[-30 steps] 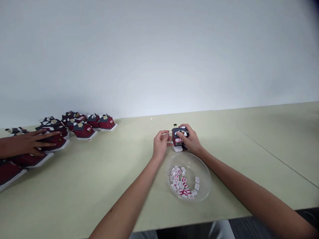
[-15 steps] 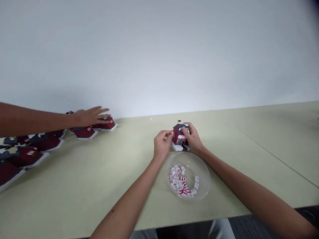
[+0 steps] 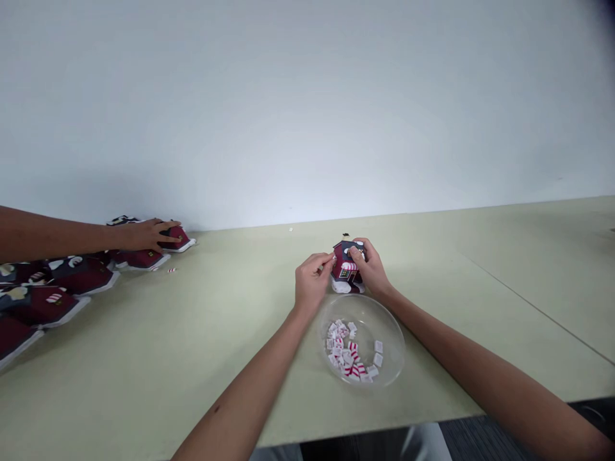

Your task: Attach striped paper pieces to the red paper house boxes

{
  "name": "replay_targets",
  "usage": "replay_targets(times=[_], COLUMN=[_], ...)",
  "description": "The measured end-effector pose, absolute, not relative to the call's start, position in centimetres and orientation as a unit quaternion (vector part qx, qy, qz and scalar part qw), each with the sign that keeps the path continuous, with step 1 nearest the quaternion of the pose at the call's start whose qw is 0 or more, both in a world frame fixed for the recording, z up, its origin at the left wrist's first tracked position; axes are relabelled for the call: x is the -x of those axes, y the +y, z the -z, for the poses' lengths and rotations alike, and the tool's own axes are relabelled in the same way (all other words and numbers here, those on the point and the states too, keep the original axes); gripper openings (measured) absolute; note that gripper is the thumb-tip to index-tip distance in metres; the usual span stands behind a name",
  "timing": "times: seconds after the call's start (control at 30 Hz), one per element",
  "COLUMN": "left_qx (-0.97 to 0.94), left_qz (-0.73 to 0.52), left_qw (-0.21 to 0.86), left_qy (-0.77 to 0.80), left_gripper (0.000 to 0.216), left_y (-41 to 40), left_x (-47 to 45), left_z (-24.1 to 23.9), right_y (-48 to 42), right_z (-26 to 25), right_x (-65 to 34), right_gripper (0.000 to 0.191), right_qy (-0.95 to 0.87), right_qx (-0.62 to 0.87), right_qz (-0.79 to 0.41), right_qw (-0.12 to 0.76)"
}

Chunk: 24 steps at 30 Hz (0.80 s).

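Observation:
In the middle of the table, my right hand (image 3: 373, 267) grips a small dark-red toy house (image 3: 342, 261) from its right side, the thumb on its dark roof. The house stands upright, with a red-and-white striped awning on its front and white at its base. My left hand (image 3: 311, 282) is closed in a pinch at the left wall of the house. A tiny whitish bit shows at its fingertips, too small to name. Just below the house, a clear round bowl (image 3: 393, 346) holds several small white and red-striped pieces (image 3: 346, 355).
Another person's hand (image 3: 148, 235) rests on a group of similar red houses (image 3: 79, 275) at the left. Loose striped pieces (image 3: 172, 270) lie beside them. A white wall (image 3: 307, 115) rises behind the pale green table (image 3: 230, 333); a seam runs across its right side.
The other person's hand has moved left together with the far red house, closer to the group. A loose striped piece now shows more plainly. My hands and the held house have hardly moved.

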<state>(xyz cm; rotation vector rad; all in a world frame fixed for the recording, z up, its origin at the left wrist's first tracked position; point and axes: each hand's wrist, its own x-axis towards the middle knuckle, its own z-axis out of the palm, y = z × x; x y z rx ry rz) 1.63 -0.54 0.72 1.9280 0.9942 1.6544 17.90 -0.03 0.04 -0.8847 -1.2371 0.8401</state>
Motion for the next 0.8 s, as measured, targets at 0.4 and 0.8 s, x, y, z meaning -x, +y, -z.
replay_targets(times=[0.4, 0.8], left_qx=[-0.718, -0.657], left_qz=[-0.560, -0.520], left_qw=[0.230, 0.424], left_qy=[0.342, 0.344], left_gripper=[0.021, 0.060], left_y=[-1.1, 0.9], left_x=[-1.8, -1.4], left_z=[-1.2, 0.0], right_y=[0.1, 0.2], right_z=[-0.2, -0.1], right_x=[-18.2, -18.7], right_gripper=[0.039, 0.037], right_qy=[-0.551, -0.596], right_qx=[0.407, 0.392], right_qz=[-0.338, -0.314], right_qw=[0.645, 0.627])
